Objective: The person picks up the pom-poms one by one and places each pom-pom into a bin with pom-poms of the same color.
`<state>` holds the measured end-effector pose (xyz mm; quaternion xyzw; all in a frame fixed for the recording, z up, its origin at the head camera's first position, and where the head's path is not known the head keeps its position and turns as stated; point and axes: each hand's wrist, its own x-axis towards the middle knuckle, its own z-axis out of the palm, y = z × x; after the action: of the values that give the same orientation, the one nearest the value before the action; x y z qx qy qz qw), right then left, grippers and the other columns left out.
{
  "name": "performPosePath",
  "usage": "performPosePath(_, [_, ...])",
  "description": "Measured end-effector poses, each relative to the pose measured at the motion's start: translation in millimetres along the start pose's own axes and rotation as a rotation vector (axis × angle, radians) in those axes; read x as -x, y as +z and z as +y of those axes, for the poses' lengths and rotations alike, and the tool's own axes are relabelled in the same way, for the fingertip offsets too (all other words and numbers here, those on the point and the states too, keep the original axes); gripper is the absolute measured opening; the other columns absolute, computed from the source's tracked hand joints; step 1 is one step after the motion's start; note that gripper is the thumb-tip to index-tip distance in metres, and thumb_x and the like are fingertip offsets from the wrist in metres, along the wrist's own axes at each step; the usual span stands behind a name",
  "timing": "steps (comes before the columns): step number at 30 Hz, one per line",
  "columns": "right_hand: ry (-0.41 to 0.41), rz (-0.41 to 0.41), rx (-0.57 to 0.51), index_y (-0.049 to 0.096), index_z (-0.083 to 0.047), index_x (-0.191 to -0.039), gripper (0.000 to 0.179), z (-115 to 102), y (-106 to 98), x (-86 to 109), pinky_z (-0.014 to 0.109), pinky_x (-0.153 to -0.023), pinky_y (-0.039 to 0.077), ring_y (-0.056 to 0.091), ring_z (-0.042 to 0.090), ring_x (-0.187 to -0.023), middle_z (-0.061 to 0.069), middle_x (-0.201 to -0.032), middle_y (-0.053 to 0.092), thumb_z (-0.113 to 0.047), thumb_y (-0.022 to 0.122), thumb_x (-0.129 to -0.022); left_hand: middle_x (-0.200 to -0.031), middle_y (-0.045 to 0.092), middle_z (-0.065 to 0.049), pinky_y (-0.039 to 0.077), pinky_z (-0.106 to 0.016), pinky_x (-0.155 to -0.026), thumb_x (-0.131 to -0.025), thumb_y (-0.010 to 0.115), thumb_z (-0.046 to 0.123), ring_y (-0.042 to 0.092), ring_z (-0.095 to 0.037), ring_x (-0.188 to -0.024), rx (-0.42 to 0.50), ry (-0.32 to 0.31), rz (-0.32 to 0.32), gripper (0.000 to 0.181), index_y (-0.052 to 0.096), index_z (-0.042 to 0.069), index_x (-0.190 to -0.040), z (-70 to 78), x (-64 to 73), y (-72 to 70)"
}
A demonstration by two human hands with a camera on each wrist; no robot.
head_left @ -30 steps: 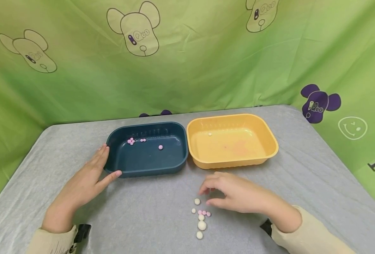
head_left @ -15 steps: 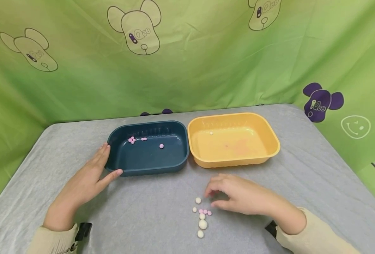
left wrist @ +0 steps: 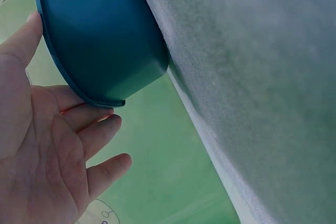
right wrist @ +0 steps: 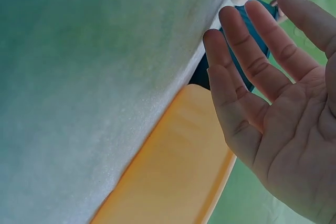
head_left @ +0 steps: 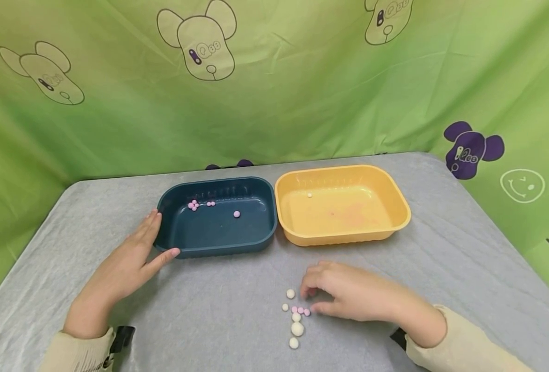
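Observation:
My left hand (head_left: 124, 268) rests against the near left corner of a dark blue plastic tub (head_left: 218, 250), thumb and fingers spread at its rim. Inside that tub lie several small pink balls (head_left: 193, 205). Beside the right hand, white balls (head_left: 297, 329) of differing sizes form a loose line on the grey cloth. A short row of 3 pink balls (head_left: 300, 310) lies among them. My right hand (head_left: 344, 292) hovers just right of these balls, thumb and fingers bent and apart. In the right wrist view nothing shows between its fingers (right wrist: 239, 32).
A yellow plastic tub (head_left: 344, 238) stands right against the blue one, with a tiny white ball (head_left: 309, 195) inside. Grey cloth (head_left: 209, 310) covers the table. A green printed curtain (head_left: 302, 93) hangs behind and at both sides.
My right hand has shifted slightly right and toward me, its thumb now beside the pink row. The left hand stays on the blue tub, and the balls keep their arrangement.

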<state>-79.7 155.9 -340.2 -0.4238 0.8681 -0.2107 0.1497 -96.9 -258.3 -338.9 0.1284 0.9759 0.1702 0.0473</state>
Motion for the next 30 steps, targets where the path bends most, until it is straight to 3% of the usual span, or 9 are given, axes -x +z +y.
performPosePath(30, [0.029,-0.044,0.092,0.064,-0.030,-0.087,0.017,-5.5,11.7,-6.5,0.022,-0.073,0.047,0.044,0.001,-0.087,-0.022,-0.091,0.054,-0.026,0.080,-0.083,-0.167,0.004,-0.018,0.022,-0.063,-0.118,-0.099,0.048,0.058,0.012,-0.040,-0.154,0.003,0.004,0.006,0.093,0.008,-0.002,-0.158,-0.6,0.5,1.0])
